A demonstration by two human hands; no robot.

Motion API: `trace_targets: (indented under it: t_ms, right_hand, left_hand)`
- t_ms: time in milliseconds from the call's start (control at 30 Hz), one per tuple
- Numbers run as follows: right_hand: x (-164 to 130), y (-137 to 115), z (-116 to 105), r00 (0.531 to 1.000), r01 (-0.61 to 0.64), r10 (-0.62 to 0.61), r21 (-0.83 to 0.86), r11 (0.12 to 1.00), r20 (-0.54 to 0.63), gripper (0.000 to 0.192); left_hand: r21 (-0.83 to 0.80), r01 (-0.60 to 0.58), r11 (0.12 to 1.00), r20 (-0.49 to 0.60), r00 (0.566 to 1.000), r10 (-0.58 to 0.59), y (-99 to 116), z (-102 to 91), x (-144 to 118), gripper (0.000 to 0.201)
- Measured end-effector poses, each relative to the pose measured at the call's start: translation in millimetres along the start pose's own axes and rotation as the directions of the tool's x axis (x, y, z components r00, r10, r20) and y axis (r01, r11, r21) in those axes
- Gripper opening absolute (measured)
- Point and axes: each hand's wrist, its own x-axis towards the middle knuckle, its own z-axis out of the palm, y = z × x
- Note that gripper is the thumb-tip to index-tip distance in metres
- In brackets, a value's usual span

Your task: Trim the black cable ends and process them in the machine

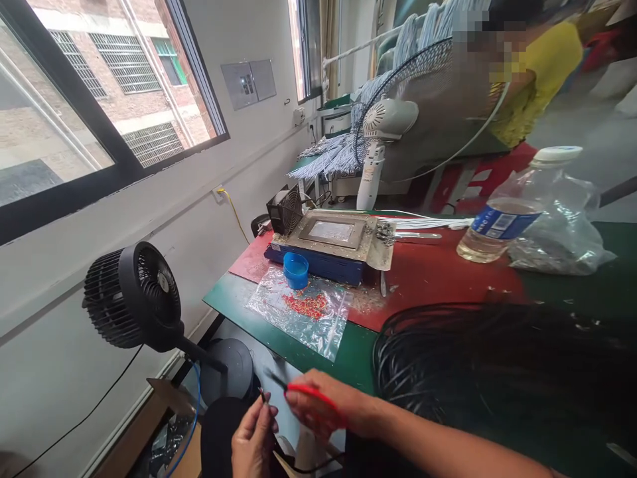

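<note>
Low in the head view, my left hand (253, 435) pinches the end of a thin black cable (262, 394) between thumb and fingertips. The cable's tip pokes up just above the fingers. Close on its right, my right hand (323, 401) grips a red-handled cutting tool (318, 393), probably scissors, its dark blades (275, 380) blurred and pointing left toward the cable tip. Blades and cable look slightly apart. Beside my right forearm, a thick bundle of black cables (413, 358) lies on the table.
A clear plastic bag (328, 332) carries small red and yellow bits and a blue cup (296, 271). Behind sits a solder-pot-like blue machine (318, 262). A bottle (497, 229) stands right, a black fan (144, 295) left. Beyond a larger fan (383, 123) is a person in yellow (547, 73).
</note>
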Motion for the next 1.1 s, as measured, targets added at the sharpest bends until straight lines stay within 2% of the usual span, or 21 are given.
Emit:
trace_targets:
  t_ms: [67, 200, 333, 533, 767, 900, 1100]
  right_hand:
    - [-1.1, 6.2, 7.5, 0.995, -0.043, 0.051, -0.087, 0.995, 0.089, 0.049]
    - [-3.2, 9.7, 13.2, 0.994, -0.078, 0.086, -0.121, 0.990, 0.064, 0.050]
    - [-2.3, 10.1, 9.8, 0.992, -0.103, 0.110, -0.112, 0.988, 0.061, 0.050]
    - [-2.4, 9.6, 9.2, 0.993, -0.103, 0.109, -0.140, 0.985, 0.034, 0.049]
    - [-4.2, 3.0, 12.5, 0.984, -0.173, 0.175, -0.058, 0.983, 0.028, 0.048]
    - [2.0, 13.1, 8.1, 0.986, -0.164, 0.164, -0.008, 0.986, 0.008, 0.047]
    - [6.5, 22.2, 3.2, 0.988, -0.157, 0.156, -0.033, 0.987, -0.021, 0.045]
  left_hand:
    - [-0.095, 0.022, 0.995, 0.008, 1.000, -0.021, 10.5, 1.2, -1.0, 0.031]
    - [-0.132, 0.020, 0.991, 0.002, 1.000, -0.020, 15.1, 4.4, -5.2, 0.033]
    - [-0.102, 0.010, 0.995, -0.005, 1.000, -0.010, 11.7, 5.6, -8.5, 0.033]
    - [0.070, -0.095, 0.993, -0.086, 0.991, 0.101, 11.7, 3.3, -7.6, 0.041]
    - [0.204, -0.173, 0.964, -0.107, 0.974, 0.198, 7.6, -0.4, -4.0, 0.042]
    - [0.216, -0.193, 0.957, -0.112, 0.969, 0.221, 4.0, 0.3, -3.0, 0.041]
    - [0.136, -0.156, 0.978, -0.108, 0.979, 0.171, 5.0, 3.3, -6.0, 0.038]
